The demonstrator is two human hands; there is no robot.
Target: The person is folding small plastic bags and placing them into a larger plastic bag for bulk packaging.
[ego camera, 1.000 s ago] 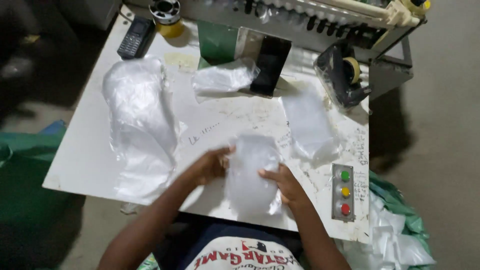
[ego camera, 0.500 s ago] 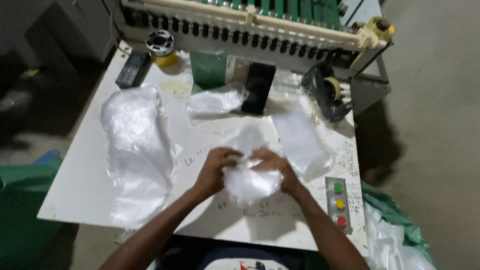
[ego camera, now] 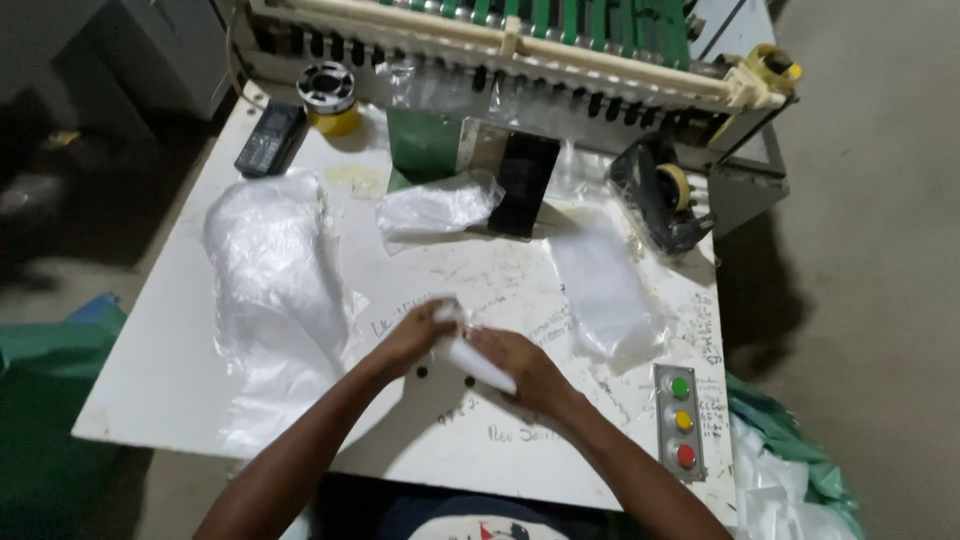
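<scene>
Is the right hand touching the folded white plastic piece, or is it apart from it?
Touching. In the head view the right hand wraps over the folded plastic piece, which pokes out beneath its fingers; the left hand pinches its other end.

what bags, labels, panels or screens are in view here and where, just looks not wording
Folded clear bag: between both hands, table centre.
Clear bag pile: left, crumpled.
Flat clear bags: right, rectangular stack.
Button panel: right edge; green, yellow, red.
Black handset: far left; screen dark.
</scene>
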